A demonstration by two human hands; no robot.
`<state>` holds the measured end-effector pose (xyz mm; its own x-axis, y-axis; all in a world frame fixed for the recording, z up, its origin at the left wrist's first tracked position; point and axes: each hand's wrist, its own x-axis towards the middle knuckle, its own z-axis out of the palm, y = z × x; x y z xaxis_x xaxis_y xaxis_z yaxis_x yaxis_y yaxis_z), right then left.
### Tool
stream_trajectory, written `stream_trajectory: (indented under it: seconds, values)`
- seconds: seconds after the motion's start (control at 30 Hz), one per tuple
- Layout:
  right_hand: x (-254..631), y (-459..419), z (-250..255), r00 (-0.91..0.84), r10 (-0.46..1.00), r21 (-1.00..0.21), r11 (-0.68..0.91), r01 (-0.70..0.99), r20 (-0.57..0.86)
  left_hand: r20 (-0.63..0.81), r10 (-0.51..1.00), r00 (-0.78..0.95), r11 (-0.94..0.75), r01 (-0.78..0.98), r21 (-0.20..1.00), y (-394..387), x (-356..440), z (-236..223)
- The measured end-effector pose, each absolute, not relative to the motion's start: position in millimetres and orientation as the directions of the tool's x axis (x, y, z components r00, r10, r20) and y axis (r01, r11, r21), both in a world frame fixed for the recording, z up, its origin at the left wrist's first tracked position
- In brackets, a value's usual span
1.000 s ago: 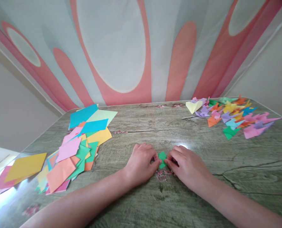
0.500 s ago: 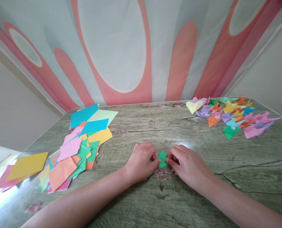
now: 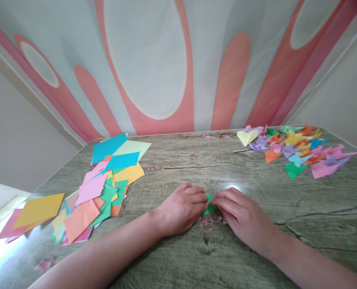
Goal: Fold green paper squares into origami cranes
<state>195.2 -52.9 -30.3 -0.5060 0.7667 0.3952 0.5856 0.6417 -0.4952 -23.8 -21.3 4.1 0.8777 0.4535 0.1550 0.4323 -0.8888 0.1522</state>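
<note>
A small folded green paper (image 3: 209, 203) lies on the wood-grain table (image 3: 196, 257), near the middle. My left hand (image 3: 181, 208) presses on its left side with curled fingers that cover much of it. My right hand (image 3: 241, 214) pinches its right edge with closed fingertips. Only a small green corner shows between the two hands.
A loose pile of coloured paper squares (image 3: 103, 188) spreads over the table's left part, with a yellow sheet (image 3: 38, 208) at the edge. Several folded paper figures (image 3: 298, 150) lie at the far right. A pink-patterned curtain (image 3: 154, 60) hangs behind the table.
My left fingers have slid to the right over the green paper, so less of it shows. The view has shifted slightly.
</note>
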Motion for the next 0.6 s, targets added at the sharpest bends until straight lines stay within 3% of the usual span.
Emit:
stream_trajectory:
  seconds: [0.17,0.3,0.6]
  values:
    - [196.3,-59.5,-25.0,-0.612,0.649,-0.208,0.744,0.635,0.452,0.066,0.427,0.902,-0.902,0.419,0.102,-23.4,-24.9,12.7]
    - [191.9,-65.8,-19.3,-0.662,0.641,-0.017,0.723,0.690,0.390,0.007,0.462,0.887,-0.885,0.460,0.070,-29.0,-25.4,17.3]
    - [191.2,-74.8,-24.1,-0.684,0.668,0.137,0.679,0.722,0.293,-0.064,0.480,0.875,-0.876,0.482,0.016,-40.6,-26.9,22.5]
